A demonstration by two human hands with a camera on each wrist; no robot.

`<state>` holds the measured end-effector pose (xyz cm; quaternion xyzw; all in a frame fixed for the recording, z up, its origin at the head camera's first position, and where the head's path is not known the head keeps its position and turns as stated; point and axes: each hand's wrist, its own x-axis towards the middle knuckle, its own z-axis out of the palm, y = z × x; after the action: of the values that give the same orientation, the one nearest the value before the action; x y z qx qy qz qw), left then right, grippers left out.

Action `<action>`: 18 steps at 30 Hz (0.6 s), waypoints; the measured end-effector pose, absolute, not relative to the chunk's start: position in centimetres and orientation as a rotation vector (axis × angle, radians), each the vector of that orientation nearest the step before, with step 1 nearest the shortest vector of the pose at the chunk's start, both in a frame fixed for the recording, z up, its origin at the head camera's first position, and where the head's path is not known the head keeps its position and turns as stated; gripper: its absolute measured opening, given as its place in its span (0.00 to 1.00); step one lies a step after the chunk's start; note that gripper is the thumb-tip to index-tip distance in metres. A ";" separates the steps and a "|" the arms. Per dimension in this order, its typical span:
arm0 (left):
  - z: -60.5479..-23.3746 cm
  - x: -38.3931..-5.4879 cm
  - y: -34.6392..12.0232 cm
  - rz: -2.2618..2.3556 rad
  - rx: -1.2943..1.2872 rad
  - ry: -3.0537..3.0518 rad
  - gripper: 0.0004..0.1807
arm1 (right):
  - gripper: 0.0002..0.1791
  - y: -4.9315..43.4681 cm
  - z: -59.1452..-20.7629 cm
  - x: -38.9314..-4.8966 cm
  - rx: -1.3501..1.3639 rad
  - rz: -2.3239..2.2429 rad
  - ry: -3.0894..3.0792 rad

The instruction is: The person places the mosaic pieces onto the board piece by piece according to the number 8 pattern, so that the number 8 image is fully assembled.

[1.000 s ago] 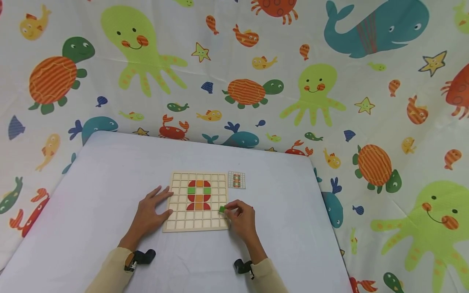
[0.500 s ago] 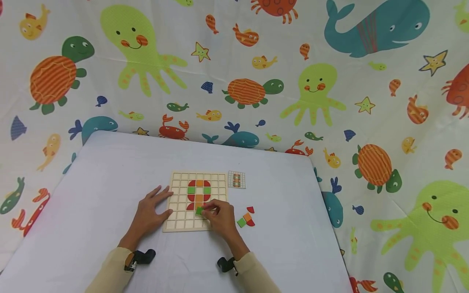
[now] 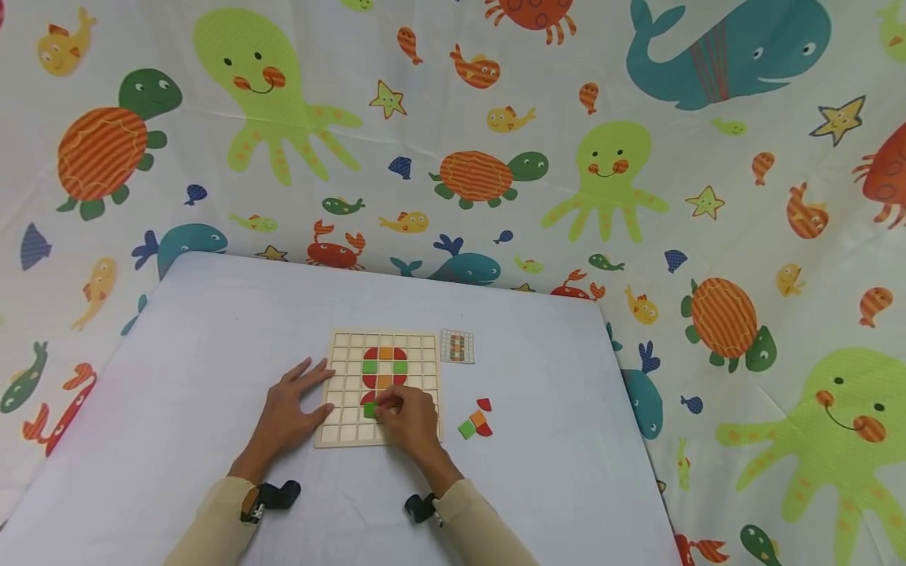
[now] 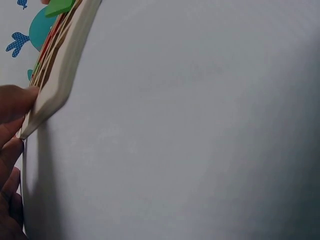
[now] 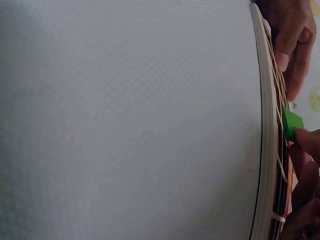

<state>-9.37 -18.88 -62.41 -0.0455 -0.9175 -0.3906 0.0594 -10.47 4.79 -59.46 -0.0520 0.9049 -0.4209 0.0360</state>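
A wooden grid board [image 3: 347, 433] lies on the table, with red, orange and green tiles set in its middle cells. My right hand [image 3: 412, 420] pinches a green square tile [image 3: 370, 410] between thumb and fingertips, over the cells just below the red pieces. In the right wrist view the green tile [image 5: 292, 125] is tilted, one edge close to the grid. My left hand [image 3: 290, 413] rests at the board's left edge, fingers spread, thumb and index fingertips touching it. The left wrist view has that thumb [image 4: 17, 102] on the board's rim. My right hand hides some of the lower cells.
Right of the board lie loose tiles: a green square [image 3: 466, 428], an orange square [image 3: 478, 419] and red rounded pieces [image 3: 484, 405]. A small pattern card [image 3: 457, 347] sits by the board's upper right corner. A printed sea-animal cloth [image 3: 481, 94] hangs behind the white table [image 3: 566, 487].
My right hand has moved left across the board with the green tile, from its right edge to the lower middle. The loose tiles it covered now show. My left hand has stayed put.
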 end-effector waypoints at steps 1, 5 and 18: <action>-62.4 -9.4 -18.9 -1.182 -0.136 -2.781 0.34 | 0.06 4.7 -59.5 -10.5 -0.158 -1.276 2.790; -62.5 -9.4 -18.9 -1.183 -0.127 -2.794 0.34 | 0.04 4.4 -59.4 -10.5 -0.164 -1.220 2.815; -62.4 -9.4 -18.8 -1.174 -0.131 -2.785 0.34 | 0.04 3.9 -59.7 -10.6 -0.189 -1.140 2.862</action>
<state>-9.40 -18.80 -62.42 -0.0433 -0.9191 -0.3874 0.0581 -10.59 3.90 -59.70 -0.0612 0.9270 -0.3691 0.0274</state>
